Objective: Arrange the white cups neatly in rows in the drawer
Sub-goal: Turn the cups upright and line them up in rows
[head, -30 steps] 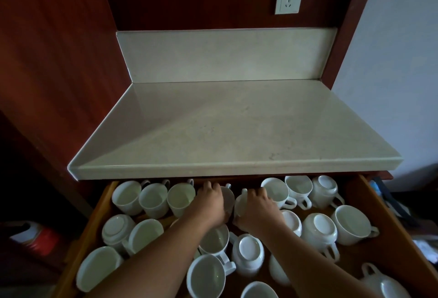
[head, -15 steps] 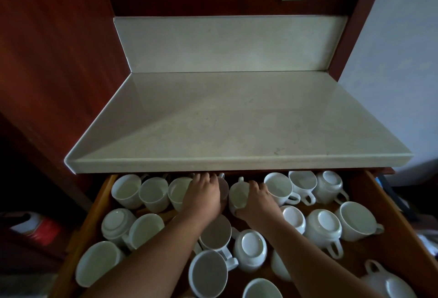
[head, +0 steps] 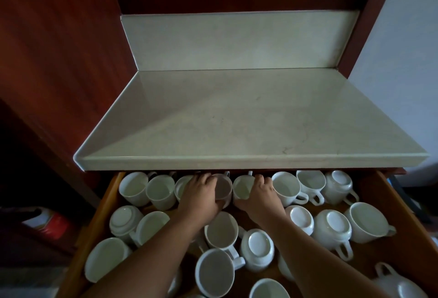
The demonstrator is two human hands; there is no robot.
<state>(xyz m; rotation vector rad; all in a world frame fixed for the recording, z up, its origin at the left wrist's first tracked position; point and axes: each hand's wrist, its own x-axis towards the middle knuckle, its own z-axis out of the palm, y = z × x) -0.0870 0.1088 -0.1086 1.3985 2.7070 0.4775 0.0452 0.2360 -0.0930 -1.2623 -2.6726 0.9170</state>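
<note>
Head view: in the open drawer (head: 107,202), the left hand (head: 201,194) curls its fingers round a cup (head: 224,189), and the right hand (head: 259,197) grips a second cup (head: 243,187) just beside it, fingers hooked over the far rim. Both cups stand mouth-up in the back row (head: 161,192), partly under the counter (head: 237,117) edge, likely being nudged together to close a gap in that line. Nearer the person, loose cups (head: 258,246) lie scattered, several upside down with handles pointing different ways, so I judge only 1 row is taking shape and most sorting remains
</note>
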